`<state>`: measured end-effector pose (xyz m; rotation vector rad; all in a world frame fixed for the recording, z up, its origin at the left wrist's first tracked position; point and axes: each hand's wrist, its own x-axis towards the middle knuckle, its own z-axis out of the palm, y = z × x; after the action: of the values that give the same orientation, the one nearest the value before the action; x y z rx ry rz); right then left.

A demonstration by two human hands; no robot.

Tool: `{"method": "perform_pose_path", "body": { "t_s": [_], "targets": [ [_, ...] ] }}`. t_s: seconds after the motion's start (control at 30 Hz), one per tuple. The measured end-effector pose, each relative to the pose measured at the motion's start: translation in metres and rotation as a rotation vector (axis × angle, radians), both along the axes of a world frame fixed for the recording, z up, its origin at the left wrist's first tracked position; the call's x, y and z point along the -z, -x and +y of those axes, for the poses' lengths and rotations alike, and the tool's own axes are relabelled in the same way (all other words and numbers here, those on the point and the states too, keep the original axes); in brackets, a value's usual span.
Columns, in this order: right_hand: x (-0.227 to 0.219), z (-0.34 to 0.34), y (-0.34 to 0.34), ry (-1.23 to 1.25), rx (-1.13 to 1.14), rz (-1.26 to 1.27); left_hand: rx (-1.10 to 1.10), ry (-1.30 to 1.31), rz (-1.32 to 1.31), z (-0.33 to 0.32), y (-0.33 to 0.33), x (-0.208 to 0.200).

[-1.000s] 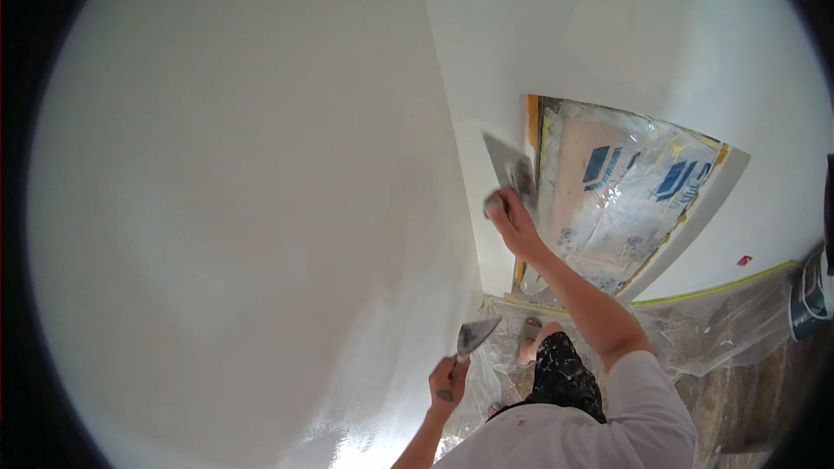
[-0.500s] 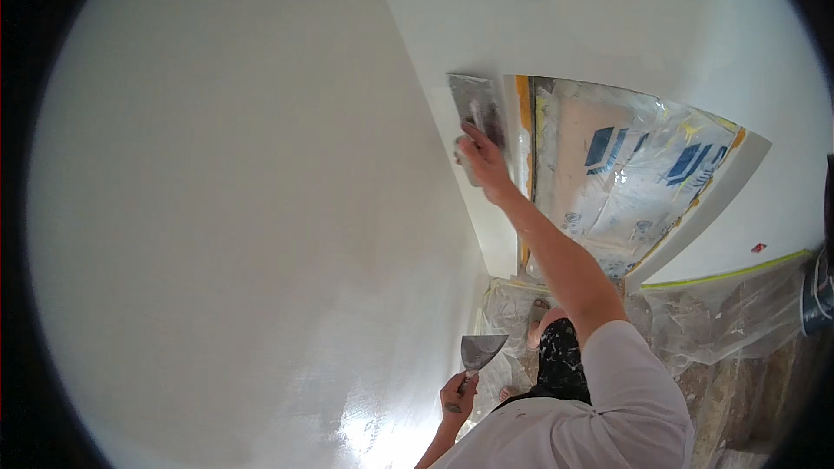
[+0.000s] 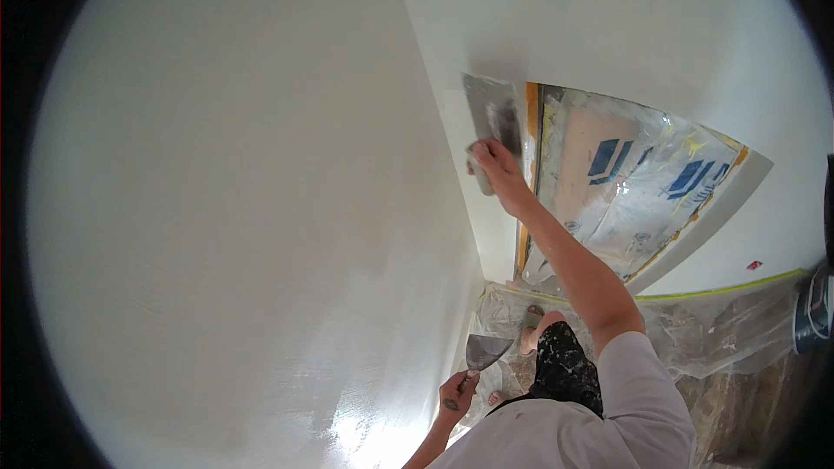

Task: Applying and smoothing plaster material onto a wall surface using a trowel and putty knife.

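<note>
My right hand [image 3: 501,171] is wrapped round the handle of a wide steel plastering trowel [image 3: 488,100]. The blade lies against the narrow white wall strip [image 3: 499,247] between the wall corner and the plastic-covered opening [image 3: 599,174]. Grey smears show on the blade. Lower down, close to my body, my left hand [image 3: 458,395] grips a putty knife [image 3: 486,350] by its handle. Its broad blade points up and away from me, apart from the large smooth wall [image 3: 261,191] on the left.
Orange edging [image 3: 531,122] lines the opening's near side. Clear plastic sheeting [image 3: 695,339] covers the floor, with yellow-green tape [image 3: 738,287] along the wall base. At the far right stands a dark bucket [image 3: 815,313]. A small red mark [image 3: 754,266] shows on the right wall.
My right hand and the trowel have shifted slightly right and down in the picture, as has the opening. My left hand still holds the putty knife in nearly the same place.
</note>
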<state>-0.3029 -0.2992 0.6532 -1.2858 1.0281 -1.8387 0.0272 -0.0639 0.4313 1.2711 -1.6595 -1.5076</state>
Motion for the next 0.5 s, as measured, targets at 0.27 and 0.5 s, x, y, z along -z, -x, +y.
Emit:
{"method": "perform_pose_path", "body": {
  "t_s": [0.27,0.5],
  "targets": [
    [-0.055,-0.071,-0.024,0.008,-0.114,-0.209,-0.066,-0.126,0.042,0.016,-0.012,0.015],
    [-0.051,-0.068,-0.027,0.085,0.025,-0.278,-0.041,-0.187,0.061,0.014,-0.003,0.017]
  ]
}}
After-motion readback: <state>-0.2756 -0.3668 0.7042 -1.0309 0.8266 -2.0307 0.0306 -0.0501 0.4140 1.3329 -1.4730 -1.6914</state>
